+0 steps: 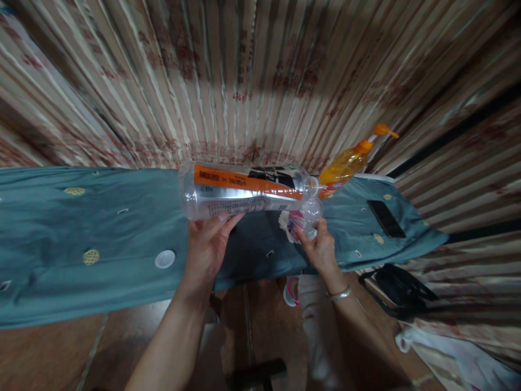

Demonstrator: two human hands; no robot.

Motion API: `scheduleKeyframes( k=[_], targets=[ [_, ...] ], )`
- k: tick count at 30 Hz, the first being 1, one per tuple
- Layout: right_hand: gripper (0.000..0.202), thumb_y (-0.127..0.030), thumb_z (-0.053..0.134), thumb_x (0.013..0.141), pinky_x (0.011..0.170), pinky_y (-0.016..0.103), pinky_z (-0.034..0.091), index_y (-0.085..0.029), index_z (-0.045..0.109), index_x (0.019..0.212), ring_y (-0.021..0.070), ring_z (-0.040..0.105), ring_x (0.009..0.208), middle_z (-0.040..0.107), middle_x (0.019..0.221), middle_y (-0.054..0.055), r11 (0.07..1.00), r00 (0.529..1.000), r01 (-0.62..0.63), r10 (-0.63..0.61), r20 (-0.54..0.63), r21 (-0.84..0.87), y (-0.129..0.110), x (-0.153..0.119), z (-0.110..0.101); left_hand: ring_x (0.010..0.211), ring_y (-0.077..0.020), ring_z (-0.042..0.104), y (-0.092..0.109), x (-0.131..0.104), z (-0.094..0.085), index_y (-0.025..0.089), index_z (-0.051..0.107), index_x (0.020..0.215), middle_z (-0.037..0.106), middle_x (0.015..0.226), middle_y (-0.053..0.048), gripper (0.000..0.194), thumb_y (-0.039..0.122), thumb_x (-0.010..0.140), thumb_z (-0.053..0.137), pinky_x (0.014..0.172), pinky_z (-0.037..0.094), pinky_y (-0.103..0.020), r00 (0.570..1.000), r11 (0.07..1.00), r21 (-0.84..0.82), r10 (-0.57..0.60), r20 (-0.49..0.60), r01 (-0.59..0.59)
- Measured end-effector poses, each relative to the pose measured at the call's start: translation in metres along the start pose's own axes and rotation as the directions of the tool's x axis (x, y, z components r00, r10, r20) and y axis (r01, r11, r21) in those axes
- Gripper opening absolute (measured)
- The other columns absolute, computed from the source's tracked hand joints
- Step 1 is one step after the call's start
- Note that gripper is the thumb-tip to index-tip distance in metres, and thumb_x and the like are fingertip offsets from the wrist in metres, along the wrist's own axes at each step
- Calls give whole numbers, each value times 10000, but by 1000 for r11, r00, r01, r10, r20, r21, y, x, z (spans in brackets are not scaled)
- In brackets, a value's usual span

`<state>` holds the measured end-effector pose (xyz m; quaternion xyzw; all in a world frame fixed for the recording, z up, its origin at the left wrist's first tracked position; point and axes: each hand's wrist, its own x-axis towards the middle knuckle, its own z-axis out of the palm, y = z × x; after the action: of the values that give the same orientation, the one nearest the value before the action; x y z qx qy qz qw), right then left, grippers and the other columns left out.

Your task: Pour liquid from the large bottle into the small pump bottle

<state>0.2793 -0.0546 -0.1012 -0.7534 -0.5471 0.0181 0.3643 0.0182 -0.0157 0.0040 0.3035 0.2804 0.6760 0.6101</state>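
My left hand (pixel 207 241) grips a large clear plastic bottle (pixel 248 190) from below near its base. The bottle lies almost level in the air, its neck pointing right, and its label is orange and silver. In my right hand (pixel 319 247) is a smaller clear plastic bottle (pixel 312 210) with a pink and white part by the fingers. The small bottle's top sits just under the large bottle's neck; whether they touch I cannot tell. Behind the large bottle's neck stands an orange pump bottle (pixel 342 169) with yellow-orange liquid.
A green-blue cloth (pixel 134 217) covers the long table. On it are a white round lid (pixel 165 259) at left and a black phone (pixel 386 219) at right. Pleated curtains (pixel 228 81) hang behind. A black bag (pixel 401 290) rests at the lower right.
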Motion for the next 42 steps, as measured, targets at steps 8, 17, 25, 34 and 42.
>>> scheduleKeyframes(
  k=[8,17,25,34,42],
  targets=[
    [722,-794,529,865,654,368,527,-159,595,1204,278,693,706,747,881,124,1000,1000,-7,7,2,-5,0,1,0,1153,-297,733,-1,0,-1,330,717,1064,805,1005,13,482,243,633,914,1040,601,-571,1000,1000,-21,-3,-16,2],
    [707,-795,513,882,649,357,527,-170,589,1203,270,691,686,750,865,109,1000,1000,20,-20,-3,-12,0,0,0,1161,-301,730,-1,0,-1,327,718,1085,799,961,17,493,269,639,920,1088,562,-611,1000,1000,-4,-2,-4,2],
    [745,-822,514,855,653,364,531,-158,596,1183,285,703,701,753,859,123,1000,1000,2,-2,-2,-21,1,1,1,1192,-307,721,0,0,1,332,716,1063,803,951,24,485,237,629,911,1079,572,-607,1000,1000,-18,-2,-20,2],
    [762,-827,509,862,639,363,522,-154,591,1208,281,694,686,747,856,122,1000,1000,-13,13,10,3,-3,1,-2,1182,-305,726,0,0,1,329,719,1060,806,968,20,473,228,637,905,1073,578,-608,1000,1000,-25,1,-11,-1],
    [757,-827,505,863,654,365,530,-159,586,1210,282,698,710,749,875,119,1000,1000,12,-12,-8,-5,1,0,0,1067,-271,758,-3,1,-3,327,720,1065,798,913,41,493,218,629,923,1022,618,-572,1000,999,-42,9,-14,-10]
  ],
)
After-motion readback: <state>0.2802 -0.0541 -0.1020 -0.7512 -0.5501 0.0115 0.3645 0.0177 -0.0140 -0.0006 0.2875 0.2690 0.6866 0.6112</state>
